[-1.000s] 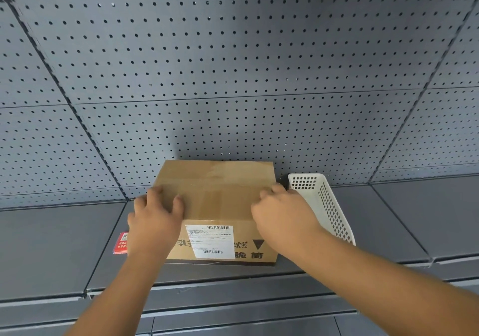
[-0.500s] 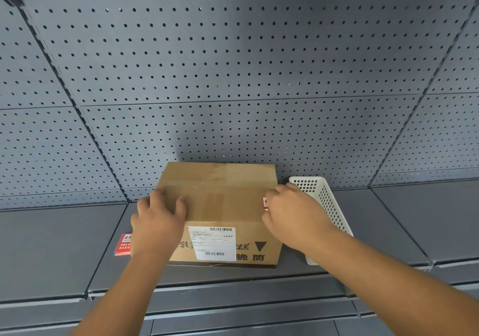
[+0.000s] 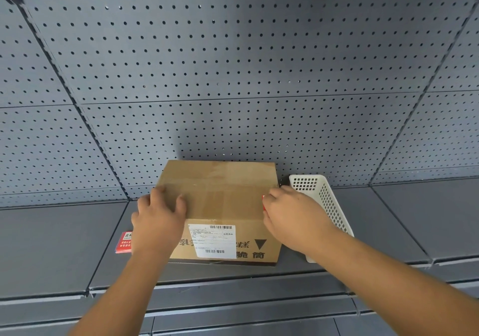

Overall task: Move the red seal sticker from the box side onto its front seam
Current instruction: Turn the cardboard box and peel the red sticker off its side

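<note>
Left hand (image 3: 158,219): fingers spread flat on brown cardboard box (image 3: 223,193), left top edge, gripping nothing. Right hand (image 3: 293,219): curled at right top edge, pinching red seal sticker (image 3: 263,202), mostly hidden.

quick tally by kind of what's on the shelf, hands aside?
Cardboard box: 1
White perforated basket: 1
Red stickers: 2, the red seal sticker at the box's right top edge, mostly hidden by the right hand, and a red sticker pad flat on the shelf by the left hand
White shipping label: 1
Total: 5
</note>
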